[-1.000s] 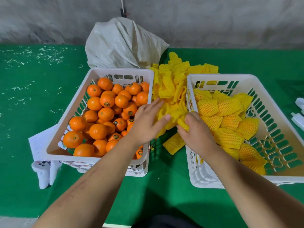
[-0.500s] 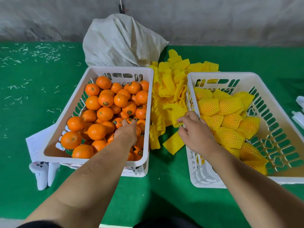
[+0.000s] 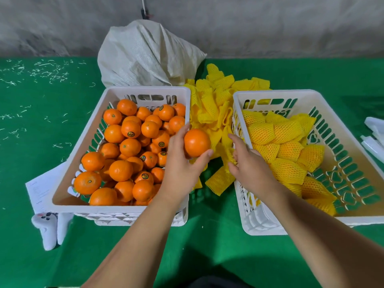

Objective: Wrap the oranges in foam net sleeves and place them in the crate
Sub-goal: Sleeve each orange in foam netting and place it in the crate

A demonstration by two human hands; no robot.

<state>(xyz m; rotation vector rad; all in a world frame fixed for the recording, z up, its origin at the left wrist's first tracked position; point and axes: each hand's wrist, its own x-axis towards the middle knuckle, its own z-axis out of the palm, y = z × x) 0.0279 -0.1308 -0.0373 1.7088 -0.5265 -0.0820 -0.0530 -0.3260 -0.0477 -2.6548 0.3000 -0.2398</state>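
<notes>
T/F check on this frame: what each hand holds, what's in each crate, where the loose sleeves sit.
1. The left hand grips a bare orange. True.
2. The right hand holds an orange. False: it holds a yellow foam sleeve.
3. The right crate holds sleeved oranges. True.
4. The left crate is empty. False: it is full of bare oranges.
5. Loose sleeves lie between the crates. True.

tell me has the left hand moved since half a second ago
Yes. The left hand was down among the fruit in the left crate; now it holds an orange above that crate's right rim.
</notes>
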